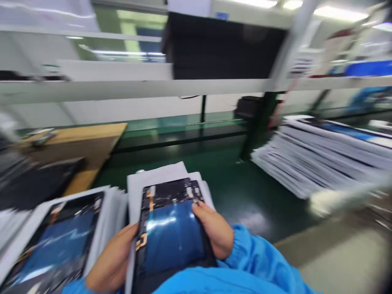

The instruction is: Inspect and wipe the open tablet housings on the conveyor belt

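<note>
Two hands: left hand [112,261] and right hand [214,228], each grip closed on one blue-backed tablet [171,232]; white sheets [159,175] beneath, green tabletop [245,192], paper stack [321,159] right.

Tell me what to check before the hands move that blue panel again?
1. Left hand grips the panel at its left edge: ok.
2. Right hand grips its right edge: ok.
3. Panel lies flat, blue face up: ok.
4. White sheet lies under the panel: ok.
5. Green table is bare to the panel's right: ok.
6. Stack at right stands steady: cannot tell, blurred.
</note>
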The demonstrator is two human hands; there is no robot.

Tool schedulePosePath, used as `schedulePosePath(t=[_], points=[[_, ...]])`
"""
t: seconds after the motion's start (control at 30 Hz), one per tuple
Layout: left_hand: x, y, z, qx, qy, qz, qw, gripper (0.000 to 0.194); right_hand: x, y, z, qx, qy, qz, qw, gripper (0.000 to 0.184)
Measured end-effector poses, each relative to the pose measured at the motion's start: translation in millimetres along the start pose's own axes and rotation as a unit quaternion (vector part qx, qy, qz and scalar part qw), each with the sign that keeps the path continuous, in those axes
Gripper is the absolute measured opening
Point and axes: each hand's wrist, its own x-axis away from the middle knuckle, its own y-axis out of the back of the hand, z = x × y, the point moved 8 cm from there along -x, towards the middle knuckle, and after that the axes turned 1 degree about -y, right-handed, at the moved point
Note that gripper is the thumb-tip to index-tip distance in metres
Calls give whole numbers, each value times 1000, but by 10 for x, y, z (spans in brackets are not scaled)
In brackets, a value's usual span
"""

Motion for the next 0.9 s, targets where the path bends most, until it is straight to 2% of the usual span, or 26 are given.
schedulePosePath(t=[0.07,0.17,0.27,0.37,0.43,0.57,0.73,0.9], points=[[6,62,53,90,12,-17,996,30,-80,-6,-90,14,-49,1,999,31],[-29,60,79,192,21,-9,981,30,-200,14,-204,46,-105,-16,993,32],[-58,46,129,249,39,15,968,26,-286,68,-287,75,-131,-39,988,36],[-73,48,214,286,74,39,955,36,-341,110,-332,92,-139,-45,985,38],[-87,90,250,287,85,29,954,43,-359,122,-338,98,-136,-51,985,41],[-104,208,280,241,93,-32,966,41,-333,48,-292,99,-113,-59,987,48],[-116,242,259,221,88,-60,969,41,-282,-166,-180,89,-90,-37,991,35],[-121,246,263,208,87,-80,971,38,-366,-198,-179,100,-91,-21,991,33]])
